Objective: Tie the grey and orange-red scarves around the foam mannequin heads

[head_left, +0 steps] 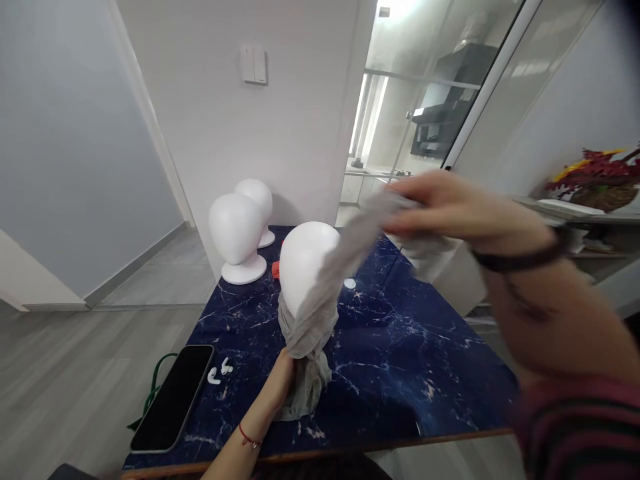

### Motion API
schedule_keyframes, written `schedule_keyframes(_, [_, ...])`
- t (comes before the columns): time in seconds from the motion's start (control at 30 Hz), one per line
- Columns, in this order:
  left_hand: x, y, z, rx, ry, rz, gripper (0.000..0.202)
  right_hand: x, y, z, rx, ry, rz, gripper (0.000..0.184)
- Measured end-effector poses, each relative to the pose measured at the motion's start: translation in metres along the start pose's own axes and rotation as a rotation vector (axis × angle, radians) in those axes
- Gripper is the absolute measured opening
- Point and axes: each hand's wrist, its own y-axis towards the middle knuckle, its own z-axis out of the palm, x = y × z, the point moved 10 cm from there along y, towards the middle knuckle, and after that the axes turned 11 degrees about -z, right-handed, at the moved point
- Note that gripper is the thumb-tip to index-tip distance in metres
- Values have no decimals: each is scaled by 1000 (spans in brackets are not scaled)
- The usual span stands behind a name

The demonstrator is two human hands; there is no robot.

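Observation:
A white foam mannequin head (309, 257) stands on the blue table, with a grey scarf (325, 300) wrapped around its neck. My left hand (286, 370) is closed on the scarf at the lower front of the neck; its fingers are partly hidden under the cloth. Raised to the right of the head, my right hand (425, 203) pinches the other stretch of the scarf, pulled up taut on a slant past the face side. That hand and the cloth near it are blurred by motion. A loose scarf end hangs below the left hand onto the table.
Two more white foam heads (237, 230) stand at the back left. A black phone (174, 399), a green cord and white earbuds (220, 371) lie at the front left. Behind is a wall, and a glass door (415, 87) is at the right. An orange-red item (275, 269) sits behind the head.

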Motion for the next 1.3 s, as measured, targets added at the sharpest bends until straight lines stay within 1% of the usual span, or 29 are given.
schedule_keyframes(0.03, [0, 0, -2, -29, -41, -5, 23, 16, 45, 14, 18, 1, -146, 38])
schedule_keyframes(0.07, [0, -2, -2, -52, -95, -12, 24, 21, 86, 28, 36, 0, -249, 37])
schedule_keyframes(0.1, [0, -5, -2, -68, -154, -24, 26, 17, 122, 42, 61, -3, -310, 35])
schedule_keyframes(0.13, [1, -10, -1, -74, -208, -41, 28, -1, 153, 55, 74, -7, -300, 33])
schedule_keyframes(0.17, [1, -15, 2, -67, -247, -59, 31, -25, 178, 65, 82, -12, -264, 31])
schedule_keyframes(0.2, [1, -20, 5, -49, -266, -68, 35, -55, 194, 74, 100, -24, -190, 28])
schedule_keyframes(0.23, [1, -26, 8, -28, -272, -73, 41, -92, 201, 80, 118, -52, -61, 24])
schedule_keyframes(0.27, [2, -31, 9, -19, -273, -73, 49, -132, 198, 81, 106, -98, 111, 21])
schedule_keyframes(0.3, [3, -35, 9, -14, -271, -63, 59, -169, 183, 81, 97, -137, 285, 20])
schedule_keyframes(0.33, [4, -39, 8, -12, -266, -40, 72, -200, 160, 79, 80, -159, 442, 20])
schedule_keyframes(0.37, [5, -43, 7, -17, -261, -10, 83, -220, 134, 77, 69, -170, 525, 22])
schedule_keyframes(0.43, [9, -48, 2, -51, -250, 37, 96, -245, 75, 77, 61, -169, 617, 27])
schedule_keyframes(0.5, [14, -53, -6, -132, -264, 47, 94, -256, 11, 81, 45, -139, 691, 32])
schedule_keyframes(0.53, [17, -55, -10, -189, -290, 33, 88, -257, -21, 85, 21, -96, 733, 33])
schedule_keyframes(0.57, [20, -57, -13, -231, -327, 1, 79, -256, -55, 92, -69, 48, 800, 32])
schedule_keyframes(0.6, [23, -57, -13, -247, -376, -43, 68, -253, -85, 104, -142, 209, 861, 31])
schedule_keyframes(0.63, [25, -57, -10, -231, -429, -97, 56, -243, -110, 125, -185, 393, 891, 31])
schedule_keyframes(0.7, [25, -54, 4, -128, -512, -211, 34, -215, -146, 179, -269, 802, 953, 29])
schedule_keyframes(0.77, [21, -51, 16, -30, -544, -277, 23, -179, -160, 239, -356, 1167, 943, 27])
schedule_keyframes(0.8, [19, -49, 19, 2, -544, -293, 22, -163, -161, 267, -399, 1281, 921, 27])
schedule_keyframes(0.83, [18, -48, 23, 31, -533, -308, 22, -153, -160, 290, -473, 1336, 887, 26])
schedule_keyframes(0.87, [18, -47, 25, 54, -515, -323, 23, -148, -160, 306, -612, 1340, 843, 26])
schedule_keyframes(0.9, [19, -46, 27, 66, -487, -337, 23, -146, -160, 319, -732, 1309, 809, 33])
schedule_keyframes(0.97, [18, -45, 24, 52, -415, -342, 24, -148, -164, 333, -944, 1162, 764, 52])
schedule_keyframes(1.03, [12, -46, 16, 9, -359, -297, 24, -147, -164, 335, -1035, 1010, 712, 63])
schedule_keyframes(1.1, [4, -49, 14, 34, -351, -278, 25, -145, -157, 330, -1006, 893, 655, 58])
schedule_keyframes(1.2, [-4, -60, 24, 204, -385, -311, 28, -137, -144, 321, -892, 821, 632, 41])
schedule_keyframes(1.23, [-7, -64, 28, 263, -391, -309, 29, -133, -140, 322, -858, 870, 638, 40])
schedule_keyframes(1.3, [-11, -72, 33, 332, -368, -279, 31, -124, -129, 330, -789, 1095, 658, 48])
